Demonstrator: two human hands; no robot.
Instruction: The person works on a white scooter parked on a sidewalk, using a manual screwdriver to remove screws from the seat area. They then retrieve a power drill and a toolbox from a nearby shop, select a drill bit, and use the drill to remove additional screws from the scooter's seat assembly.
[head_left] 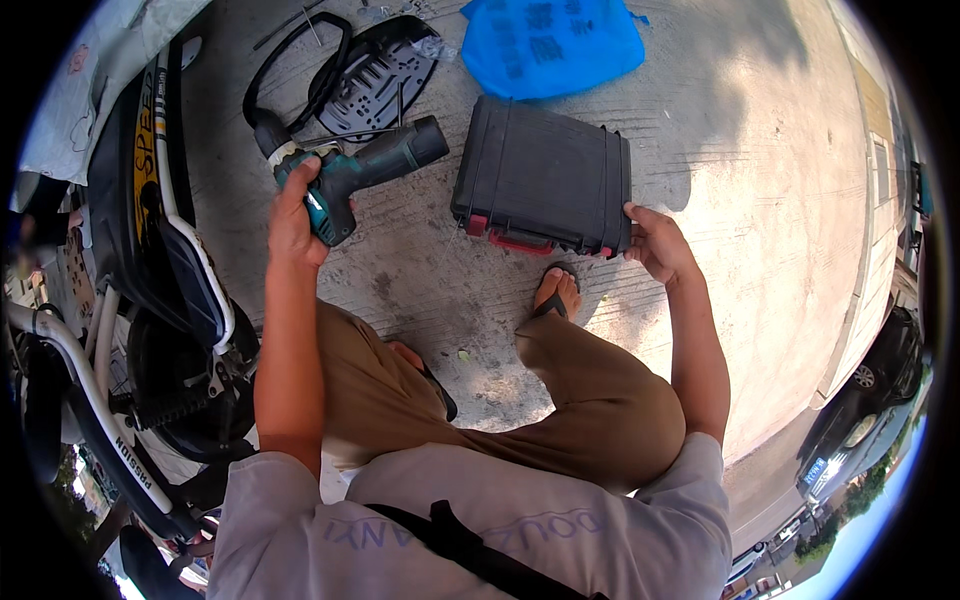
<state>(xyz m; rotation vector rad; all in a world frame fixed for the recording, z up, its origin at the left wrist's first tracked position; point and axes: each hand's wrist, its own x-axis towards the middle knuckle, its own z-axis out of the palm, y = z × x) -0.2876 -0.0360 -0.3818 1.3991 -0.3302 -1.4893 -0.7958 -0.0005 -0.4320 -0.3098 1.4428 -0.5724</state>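
Observation:
A teal and black cordless drill (395, 158) is held in my left hand (295, 215), with the fingers wrapped round its body. Its black, thicker end points right, toward the case. A closed black hard case (545, 170) with red latches and a red handle lies on the ground, right of the drill. My right hand (658, 240) grips the case at its near right corner, fingers on the edge; part of that grip is hidden. Beyond the drill lie a black slotted plastic plate (375, 85) and a black curved strip (262, 80).
A blue plastic bag (552, 45) lies beyond the case. Close on my left stands a motorbike (165, 190) with black and white parts. Thin rods and small clear plastic bits are scattered at the far left. My sandalled foot (558, 292) is just nearer than the case. A dark car (865, 400) is parked far right.

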